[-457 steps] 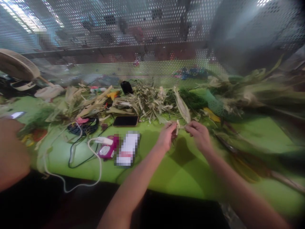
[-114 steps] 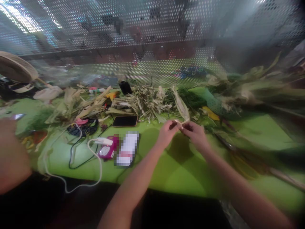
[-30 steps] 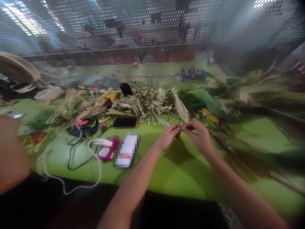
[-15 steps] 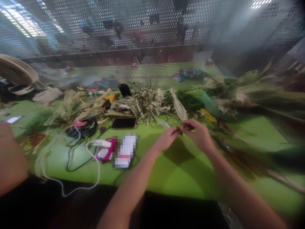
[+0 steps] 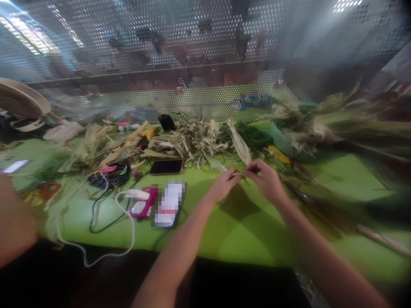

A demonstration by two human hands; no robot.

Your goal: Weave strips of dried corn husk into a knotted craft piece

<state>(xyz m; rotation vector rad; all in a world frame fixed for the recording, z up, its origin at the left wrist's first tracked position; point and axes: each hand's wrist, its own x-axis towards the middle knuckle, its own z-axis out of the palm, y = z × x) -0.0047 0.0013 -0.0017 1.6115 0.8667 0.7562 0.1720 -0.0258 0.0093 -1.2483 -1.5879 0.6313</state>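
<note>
Over the green tabletop (image 5: 205, 192), my left hand (image 5: 223, 184) and my right hand (image 5: 265, 179) meet fingertip to fingertip. Both are closed in a pinch. A thin pale strip (image 5: 238, 174) shows between them, small and blurred; it looks like dried plant material, but its exact kind is unclear. Just behind the fingers lies a long pale corn husk (image 5: 239, 143). A heap of dried, shredded husk (image 5: 201, 139) spreads to its left, touching the back of the work area.
Left of my forearm lie a phone with a lit screen (image 5: 169, 203), a dark phone (image 5: 166, 166), a magenta power bank (image 5: 144, 203) and a looping white cable (image 5: 133, 231). A green basket (image 5: 284, 139) stands at right. Another person's arm (image 5: 16, 214) enters at left.
My hands stay pinched together in almost the same place, with small finger movements. The pale strip between them shows more clearly now. The view has shifted slightly.
</note>
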